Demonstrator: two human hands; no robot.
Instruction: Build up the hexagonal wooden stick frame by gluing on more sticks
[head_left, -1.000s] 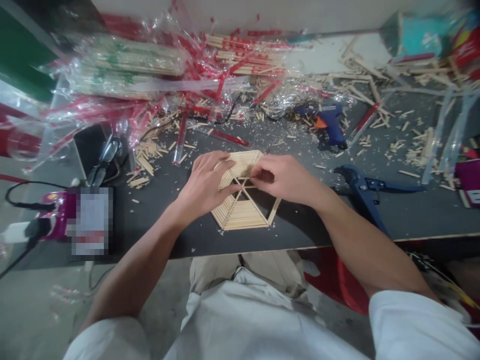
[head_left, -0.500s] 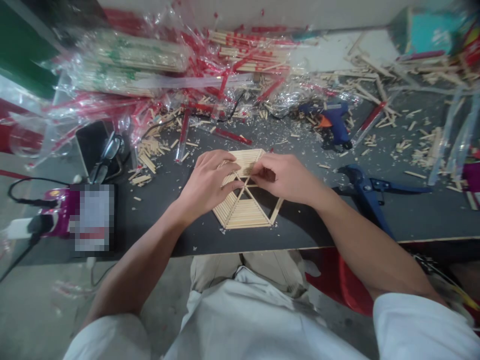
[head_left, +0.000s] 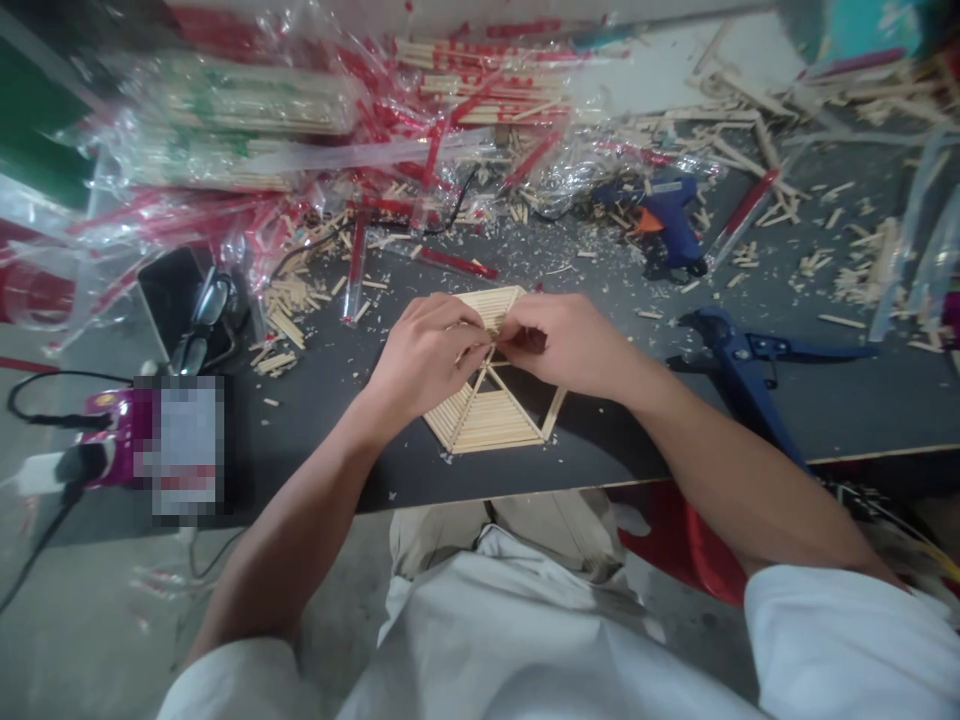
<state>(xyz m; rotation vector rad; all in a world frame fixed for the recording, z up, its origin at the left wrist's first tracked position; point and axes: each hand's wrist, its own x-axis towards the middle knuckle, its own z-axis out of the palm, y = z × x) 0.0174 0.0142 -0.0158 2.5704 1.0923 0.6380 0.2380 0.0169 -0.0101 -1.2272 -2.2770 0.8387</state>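
Note:
On the dark tabletop lies a hexagonal frame of thin wooden sticks (head_left: 491, 425), its spokes meeting in the middle. Rows of sticks fill several of its wedges, while the wedge at the right shows bare table between the spokes. My left hand (head_left: 429, 345) is over the frame's upper left, its fingers and thumb pinched together. Facing it, my right hand (head_left: 566, 340) is also closed in a pinch over the upper right part. The fingertips of both hands nearly meet above the frame's centre. Whatever is between them is too small or hidden to name.
To the right lie a blue cutter (head_left: 739, 370) and a blue glue gun (head_left: 671, 225). Plastic-wrapped stick bundles (head_left: 255, 110) and cut stick scraps (head_left: 292, 310) crowd the back. At left are glasses (head_left: 206, 315), a dark phone (head_left: 169, 290) and a purple power adapter (head_left: 124, 435).
My left fingers, spread over the frame before, have drawn into a pinch close to the right fingertips. My right hand stays pinched near the frame's centre. The camera view has shifted slightly.

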